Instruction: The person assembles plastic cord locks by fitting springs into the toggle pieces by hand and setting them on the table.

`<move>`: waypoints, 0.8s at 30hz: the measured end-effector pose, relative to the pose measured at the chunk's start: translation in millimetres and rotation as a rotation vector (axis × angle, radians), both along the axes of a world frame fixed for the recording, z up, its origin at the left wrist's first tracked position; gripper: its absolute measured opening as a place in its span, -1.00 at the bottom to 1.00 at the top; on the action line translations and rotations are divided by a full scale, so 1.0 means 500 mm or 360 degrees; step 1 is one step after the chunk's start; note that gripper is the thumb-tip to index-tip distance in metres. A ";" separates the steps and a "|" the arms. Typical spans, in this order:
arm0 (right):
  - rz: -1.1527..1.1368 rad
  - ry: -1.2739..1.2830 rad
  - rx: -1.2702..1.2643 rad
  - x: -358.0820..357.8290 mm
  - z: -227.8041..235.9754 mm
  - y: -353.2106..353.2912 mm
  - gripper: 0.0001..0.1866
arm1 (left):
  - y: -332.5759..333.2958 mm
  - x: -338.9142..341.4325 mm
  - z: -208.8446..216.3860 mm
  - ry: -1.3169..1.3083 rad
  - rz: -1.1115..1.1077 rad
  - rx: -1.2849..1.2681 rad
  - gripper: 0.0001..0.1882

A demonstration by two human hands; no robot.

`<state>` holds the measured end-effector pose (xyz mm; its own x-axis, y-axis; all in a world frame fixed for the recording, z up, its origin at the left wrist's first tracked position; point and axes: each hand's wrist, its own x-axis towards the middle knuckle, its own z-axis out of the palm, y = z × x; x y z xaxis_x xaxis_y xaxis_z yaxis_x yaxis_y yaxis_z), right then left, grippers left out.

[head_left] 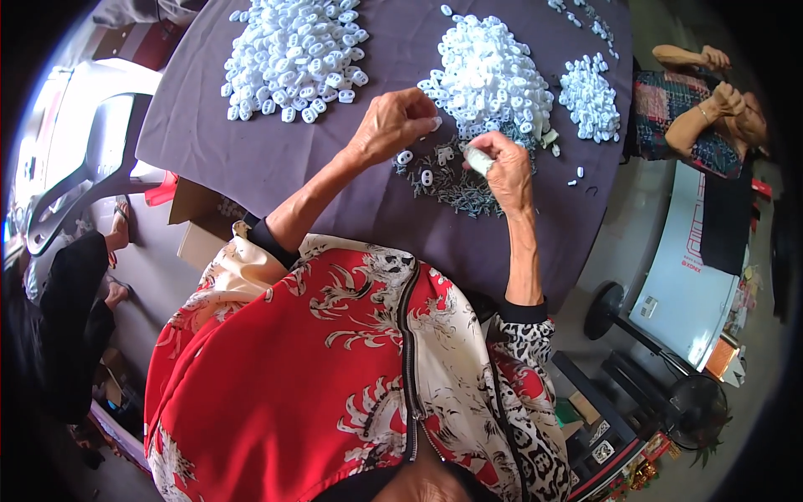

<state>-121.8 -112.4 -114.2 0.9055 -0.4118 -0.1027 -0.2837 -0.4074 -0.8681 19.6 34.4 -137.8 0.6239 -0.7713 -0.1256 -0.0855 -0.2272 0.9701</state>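
Note:
My left hand [391, 127] is closed in a pinch on a small white plastic piece [436, 123], at the near left edge of the middle pile of white pieces [489, 71]. My right hand [508, 174] is closed over the heap of small metal screws or nails [468, 197]. A white wrapping [479, 161] shows at its thumb side, apparently around a digit. What those fingertips hold, if anything, is too small to make out. Between the hands and just below lie a few loose oval white pieces with two holes [427, 177].
A large pile of white oval pieces [293, 54] lies at the far left of the dark-clothed table [335, 180], a smaller pile [590, 99] at right. Another person [703, 109] sits at the right edge. A chair [92, 167] and cardboard box [205, 226] stand left, a fan [694, 406] lower right.

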 end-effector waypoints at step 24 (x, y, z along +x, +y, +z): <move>0.0018 -0.0536 0.0476 0.021 0.155 -0.010 -0.80 | -0.039 -0.044 0.107 0.1392 -0.0037 -0.0872 -0.88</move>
